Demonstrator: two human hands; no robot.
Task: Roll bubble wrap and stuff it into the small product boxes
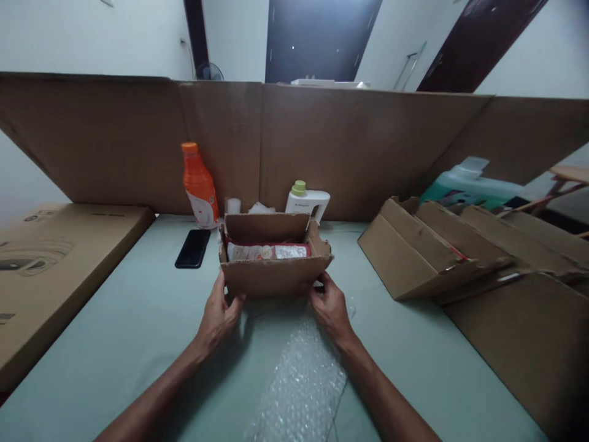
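A pale green desk [138, 319] fenced at the back by a tall cardboard wall [322, 147] carries the work, with white walls and dark doors behind. At its middle stands a small open cardboard box [275, 273], flaps up, holding a red-and-white packet [267, 251] laid flat inside. The left hand [219, 315] grips the box's near left corner, fingers curled onto the front wall; the right hand [329, 309] clasps the near right corner the same way, so both hands are closed on the box. The step in hand looks like steadying or positioning the filled box; any next move would call for an even two-sided hold so the loose flaps do not buckle. A sheet of bubble wrap [301, 380] lies on the desk just before the box, between the forearms. Behind stand an orange bottle [199, 184], a white bottle with a green cap [307, 200] and a black phone [192, 248]; flattened cartons [427, 252] lie to the right, a large flat carton [55, 270] to the left
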